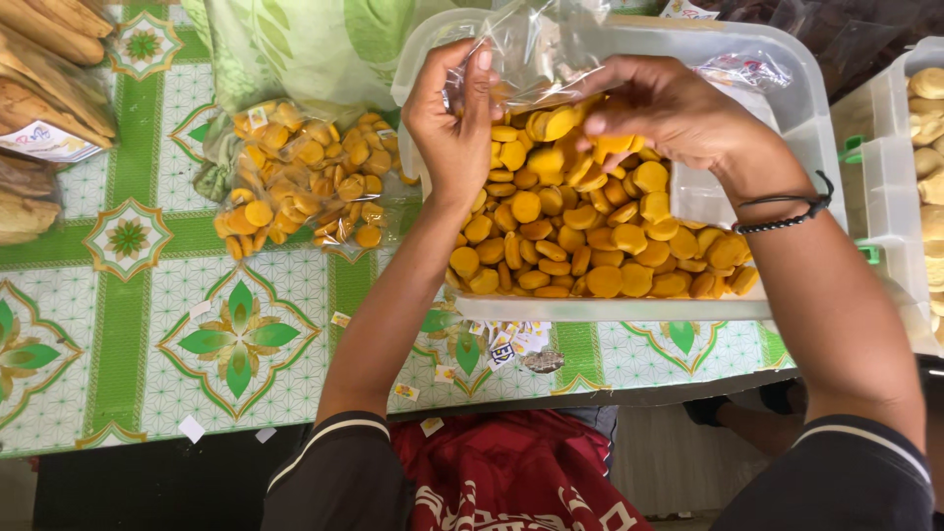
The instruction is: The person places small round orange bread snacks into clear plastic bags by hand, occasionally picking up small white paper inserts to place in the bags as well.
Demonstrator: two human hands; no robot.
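Your left hand pinches the edge of a clear plastic bag, fingers closed on the film and holding it up over the clear plastic bin. Your right hand has its fingers curled around several round yellow biscuits at the bag's mouth. The bin holds a heap of the same biscuits. A filled bag of biscuits lies on the counter, near the bin's left side.

Orange-yellow round biscuits fill a clear, whitish tub; the surface wears a white cloth patterned with green stripes and leaf medallions; the wrist cord is black
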